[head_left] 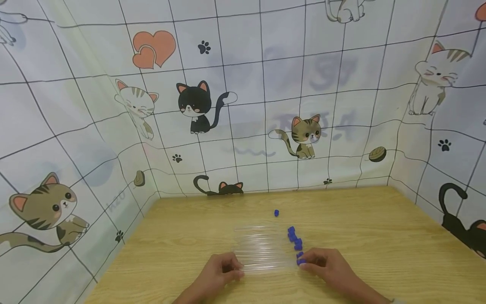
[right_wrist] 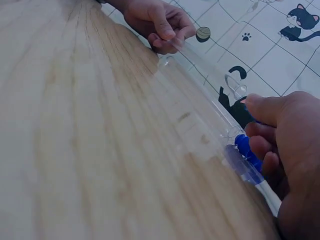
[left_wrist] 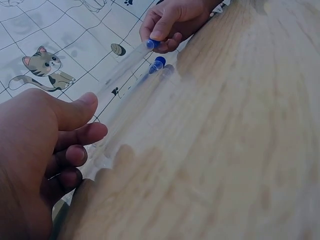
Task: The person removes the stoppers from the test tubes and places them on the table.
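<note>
My left hand [head_left: 224, 270] pinches the closed end of a clear test tube [left_wrist: 122, 70] between thumb and fingers, at the near left of a row of similar tubes [head_left: 262, 249]. The held tube points toward my right hand [head_left: 330, 266]. My right thumb and fingers pinch a small blue cap [left_wrist: 154, 44] right at the tube's rim [right_wrist: 240, 91]. In the right wrist view my thumb mostly hides this cap. More blue caps [head_left: 298, 244] lie in a loose line just right of the tube row, close to my right fingertips.
One blue cap [head_left: 276, 213] lies apart, farther back on the wooden table [head_left: 182, 223]. A white sheet [head_left: 247, 105] with a grid and cartoon cats hangs around the table's back and sides. The table's surface mirrors the tubes and hands in both wrist views.
</note>
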A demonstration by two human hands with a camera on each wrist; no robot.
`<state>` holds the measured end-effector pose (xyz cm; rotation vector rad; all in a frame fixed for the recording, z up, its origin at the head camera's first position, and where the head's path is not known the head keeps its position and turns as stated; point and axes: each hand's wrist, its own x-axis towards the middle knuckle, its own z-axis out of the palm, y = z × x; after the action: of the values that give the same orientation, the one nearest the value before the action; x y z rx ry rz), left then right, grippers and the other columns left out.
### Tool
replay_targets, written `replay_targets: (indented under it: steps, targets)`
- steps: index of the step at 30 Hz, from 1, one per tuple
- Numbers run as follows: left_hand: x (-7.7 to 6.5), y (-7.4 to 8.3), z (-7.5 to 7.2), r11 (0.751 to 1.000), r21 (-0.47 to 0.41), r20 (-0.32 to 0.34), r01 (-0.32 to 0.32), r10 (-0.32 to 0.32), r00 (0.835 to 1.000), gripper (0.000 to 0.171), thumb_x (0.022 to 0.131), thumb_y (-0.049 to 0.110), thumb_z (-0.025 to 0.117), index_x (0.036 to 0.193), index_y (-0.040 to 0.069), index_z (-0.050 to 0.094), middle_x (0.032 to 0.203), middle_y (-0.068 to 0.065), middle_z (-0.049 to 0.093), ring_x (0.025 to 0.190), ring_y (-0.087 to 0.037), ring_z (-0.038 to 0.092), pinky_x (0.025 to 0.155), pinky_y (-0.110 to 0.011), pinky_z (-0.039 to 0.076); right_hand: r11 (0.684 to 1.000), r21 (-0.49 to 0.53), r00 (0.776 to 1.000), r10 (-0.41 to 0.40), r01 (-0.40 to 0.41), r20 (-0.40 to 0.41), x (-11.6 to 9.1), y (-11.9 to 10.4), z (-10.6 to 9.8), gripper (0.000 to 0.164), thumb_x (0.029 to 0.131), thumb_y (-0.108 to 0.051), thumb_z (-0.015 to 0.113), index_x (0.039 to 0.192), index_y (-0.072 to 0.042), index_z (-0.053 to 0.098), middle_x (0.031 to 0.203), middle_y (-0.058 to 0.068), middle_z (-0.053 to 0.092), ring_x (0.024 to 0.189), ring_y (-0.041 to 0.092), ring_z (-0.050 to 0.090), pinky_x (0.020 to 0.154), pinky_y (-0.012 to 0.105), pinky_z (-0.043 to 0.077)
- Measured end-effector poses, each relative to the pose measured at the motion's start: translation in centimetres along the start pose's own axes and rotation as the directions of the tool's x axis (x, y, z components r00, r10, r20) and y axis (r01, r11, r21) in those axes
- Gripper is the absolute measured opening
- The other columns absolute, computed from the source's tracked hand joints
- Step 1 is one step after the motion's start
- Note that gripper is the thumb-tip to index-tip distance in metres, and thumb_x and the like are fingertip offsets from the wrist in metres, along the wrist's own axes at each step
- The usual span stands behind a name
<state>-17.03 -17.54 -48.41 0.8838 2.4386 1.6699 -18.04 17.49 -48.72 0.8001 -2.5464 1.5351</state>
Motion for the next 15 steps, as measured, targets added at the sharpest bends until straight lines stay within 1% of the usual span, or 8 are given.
replay_targets:
  steps: [3,7,10,12,15]
  targets:
    - [0.05,-0.02,-0.02,1.000,0.000,0.001,-0.008,0.008,1.000,0.004,0.088,0.008,0.068,0.086,0.009,0.065,0.083,0.001,0.067,0.068,-0.004,0.057,0.062,-0.023,0.050,0.999,-0.040,1.000,-0.014,0.014,0.007,0.02,0.04,-0.08,0.015,0.086,-0.032,0.070,0.096,-0.021,0.073,0.084,-0.009,0.066,0.071,0.011,0.059,0.059,0.026,0.048]
    - [-0.02,-0.13,-0.12,1.000,0.002,0.006,-0.019,0.019,1.000,0.004,0.088,0.009,0.068,0.087,0.009,0.065,0.083,0.000,0.067,0.068,-0.005,0.058,0.062,-0.024,0.051,0.996,-0.072,0.998,-0.060,0.060,-0.002,0.17,0.01,-0.08,0.014,0.085,-0.031,0.072,0.095,-0.022,0.072,0.082,-0.010,0.063,0.070,0.010,0.057,0.058,0.026,0.047]
    - [-0.10,-0.24,-0.29,1.000,0.010,0.005,-0.009,0.009,1.000,0.005,0.088,0.012,0.068,0.086,0.010,0.065,0.083,0.000,0.067,0.068,-0.004,0.057,0.062,-0.024,0.050,0.993,-0.082,0.996,-0.084,0.083,-0.012,0.24,-0.06,-0.07,0.013,0.083,-0.031,0.073,0.093,-0.023,0.072,0.082,-0.010,0.062,0.068,0.010,0.055,0.057,0.026,0.047]
    - [-0.12,-0.32,-0.43,1.000,0.022,0.004,-0.004,0.004,1.000,0.007,0.089,0.015,0.068,0.086,0.010,0.065,0.084,0.000,0.067,0.068,-0.004,0.057,0.063,-0.023,0.050,0.993,-0.092,0.997,-0.076,0.074,-0.014,0.21,-0.07,-0.10,0.012,0.082,-0.032,0.074,0.092,-0.024,0.072,0.082,-0.011,0.062,0.068,0.009,0.055,0.057,0.025,0.047]
    - [-0.12,-0.42,-0.63,0.999,0.053,0.010,-0.001,0.000,1.000,0.008,0.088,0.018,0.069,0.084,0.012,0.066,0.081,0.002,0.065,0.066,-0.002,0.052,0.060,-0.021,0.048,0.991,-0.125,0.999,-0.041,0.040,-0.008,0.06,0.06,-0.21,0.015,0.082,-0.035,0.074,0.093,-0.025,0.073,0.081,-0.013,0.063,0.069,0.007,0.056,0.059,0.025,0.047]
